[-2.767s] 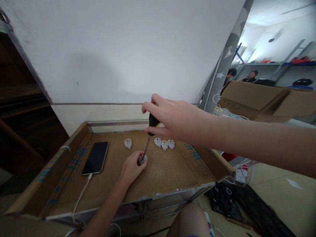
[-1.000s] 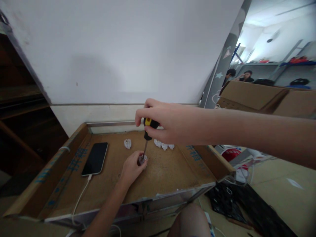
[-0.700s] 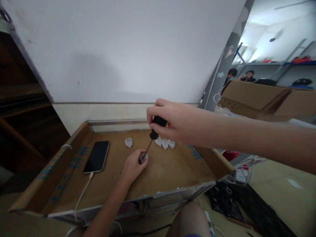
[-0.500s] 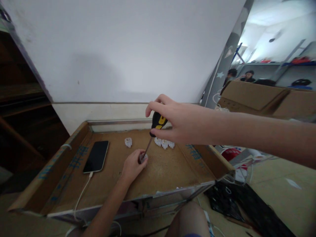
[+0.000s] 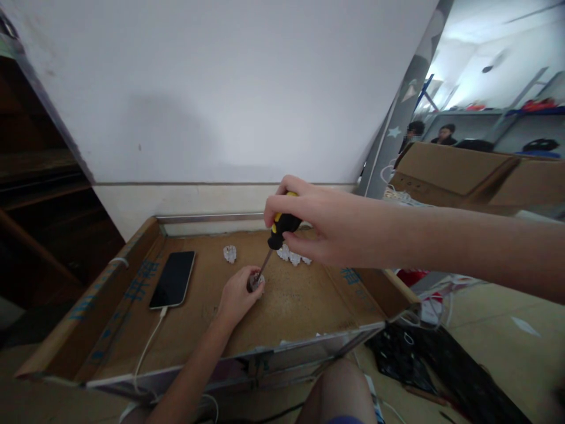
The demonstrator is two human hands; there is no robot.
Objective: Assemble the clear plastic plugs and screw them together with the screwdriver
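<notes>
My right hand point(image 5: 300, 221) is closed around the black and yellow handle of a screwdriver point(image 5: 282, 225). Its metal shaft slants down and left to a small clear plastic piece point(image 5: 257, 284). Pinched on the cardboard, that piece is between the fingers and thumb of my left hand point(image 5: 237, 294). The tip meets the piece, though its exact seat is too small to make out. One similar clear piece point(image 5: 229, 254) lies behind my left hand. Several more clear pieces point(image 5: 291, 255) sit in a cluster beneath my right hand, partly hidden by it.
A phone point(image 5: 173, 280) with a white cable point(image 5: 148, 347) lies on the left of the cardboard tray point(image 5: 304, 318). A white wall point(image 5: 247, 88) rises behind. To the right stand an open carton point(image 5: 454, 168) and a black bag point(image 5: 401, 353); two people sit farther back.
The screwdriver handle has turned, and my right hand has shifted slightly down and right with its fingers re-curled. My left hand and the clear piece stay in place.
</notes>
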